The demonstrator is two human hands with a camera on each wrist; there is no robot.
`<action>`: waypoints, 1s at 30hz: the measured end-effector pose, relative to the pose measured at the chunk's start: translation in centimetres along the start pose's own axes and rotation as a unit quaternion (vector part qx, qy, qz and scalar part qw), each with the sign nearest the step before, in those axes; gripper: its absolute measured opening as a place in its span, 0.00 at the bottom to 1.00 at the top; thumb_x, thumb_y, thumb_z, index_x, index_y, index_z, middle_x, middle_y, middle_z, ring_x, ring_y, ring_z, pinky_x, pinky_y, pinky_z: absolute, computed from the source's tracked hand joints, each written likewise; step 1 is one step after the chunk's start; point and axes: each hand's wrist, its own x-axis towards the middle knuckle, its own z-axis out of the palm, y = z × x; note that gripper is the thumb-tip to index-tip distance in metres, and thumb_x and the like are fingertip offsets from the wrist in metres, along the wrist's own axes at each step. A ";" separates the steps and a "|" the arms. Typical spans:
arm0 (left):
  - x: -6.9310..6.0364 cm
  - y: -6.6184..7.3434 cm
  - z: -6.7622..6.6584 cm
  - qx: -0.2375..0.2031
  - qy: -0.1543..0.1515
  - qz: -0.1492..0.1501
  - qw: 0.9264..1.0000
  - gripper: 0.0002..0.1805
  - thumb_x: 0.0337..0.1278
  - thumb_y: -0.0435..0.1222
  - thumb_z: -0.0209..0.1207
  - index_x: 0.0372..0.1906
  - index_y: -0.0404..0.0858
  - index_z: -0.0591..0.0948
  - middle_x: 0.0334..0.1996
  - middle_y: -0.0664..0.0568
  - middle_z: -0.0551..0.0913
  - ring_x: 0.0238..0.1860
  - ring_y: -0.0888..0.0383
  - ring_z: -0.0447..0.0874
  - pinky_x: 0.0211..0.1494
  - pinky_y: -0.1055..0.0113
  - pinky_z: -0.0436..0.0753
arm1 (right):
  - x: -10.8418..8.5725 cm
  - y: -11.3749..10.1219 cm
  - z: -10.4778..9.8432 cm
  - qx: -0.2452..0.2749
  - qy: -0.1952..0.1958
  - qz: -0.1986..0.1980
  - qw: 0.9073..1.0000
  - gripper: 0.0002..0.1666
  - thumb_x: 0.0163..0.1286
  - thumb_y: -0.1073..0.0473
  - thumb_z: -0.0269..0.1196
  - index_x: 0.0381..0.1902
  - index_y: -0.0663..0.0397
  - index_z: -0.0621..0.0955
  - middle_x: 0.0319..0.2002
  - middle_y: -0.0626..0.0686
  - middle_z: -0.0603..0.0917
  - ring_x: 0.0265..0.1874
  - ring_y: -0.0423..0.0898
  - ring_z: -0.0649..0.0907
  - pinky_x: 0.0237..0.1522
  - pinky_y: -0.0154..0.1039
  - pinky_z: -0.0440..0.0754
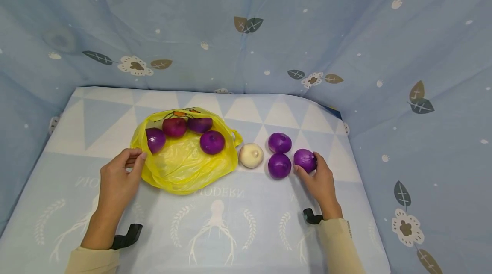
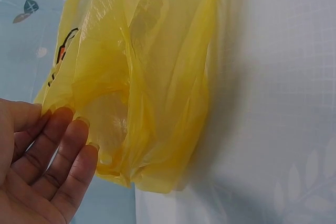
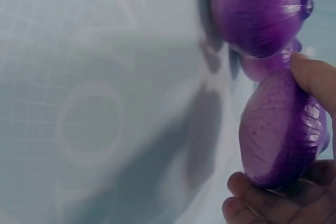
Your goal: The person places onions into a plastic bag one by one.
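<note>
My left hand pinches the near left rim of a yellow plastic bag, thumb against fingertips; the left wrist view shows the pinch from the side. Several purple onions lie inside the wide-mouthed bag. At the right, my right hand grips a purple onion between thumb and fingers. The right wrist view shows this held onion close up; whether it touches the table is hard to tell. Beside it sit two more purple onions, one farther back and one nearer.
A white onion stands between the bag and the purple onions, close to the bag's right side. A patterned cloth covers the table. Blue printed fabric hangs behind and at both sides.
</note>
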 end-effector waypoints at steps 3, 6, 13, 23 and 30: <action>0.0 0.1 0.0 0.000 -0.001 -0.001 1.000 0.10 0.72 0.33 0.65 0.49 0.29 0.84 0.42 0.39 0.88 0.40 0.43 0.87 0.42 0.86 0.69 | -0.1 -0.3 -0.3 -0.001 0.000 0.000 1.000 0.53 0.66 0.44 0.76 0.76 0.69 0.65 0.69 0.71 0.73 0.67 0.67 0.75 0.67 0.62 0.73; 0.0 0.2 0.0 0.000 -0.001 0.001 1.000 0.10 0.72 0.33 0.65 0.49 0.29 0.84 0.42 0.39 0.88 0.40 0.43 0.87 0.42 0.86 0.69 | -0.2 -0.8 -0.6 -0.001 -0.001 -0.005 1.000 0.54 0.65 0.43 0.76 0.76 0.68 0.65 0.70 0.70 0.72 0.68 0.66 0.75 0.68 0.62 0.72; 0.0 0.1 0.0 0.002 -0.001 0.001 1.000 0.10 0.72 0.34 0.65 0.48 0.29 0.84 0.41 0.39 0.88 0.40 0.43 0.87 0.42 0.85 0.70 | -0.7 -3.1 -1.5 0.003 0.003 -0.047 0.999 0.54 0.64 0.44 0.77 0.76 0.66 0.66 0.70 0.69 0.72 0.67 0.66 0.76 0.66 0.63 0.74; 0.0 0.1 0.0 -0.002 0.000 0.005 1.000 0.10 0.71 0.33 0.65 0.48 0.29 0.84 0.40 0.39 0.88 0.40 0.43 0.87 0.41 0.84 0.70 | -1.3 -8.3 -2.3 0.015 -0.027 -0.104 0.994 0.53 0.63 0.45 0.78 0.77 0.61 0.67 0.70 0.63 0.75 0.65 0.61 0.79 0.63 0.62 0.77; 0.0 0.2 0.0 -0.001 -0.007 -0.001 1.000 0.10 0.72 0.34 0.64 0.48 0.30 0.84 0.41 0.39 0.88 0.41 0.43 0.87 0.41 0.83 0.70 | -1.8 -12.6 -1.7 0.022 -0.056 -0.162 0.985 0.55 0.60 0.48 0.80 0.77 0.61 0.66 0.69 0.63 0.76 0.63 0.62 0.80 0.61 0.62 0.79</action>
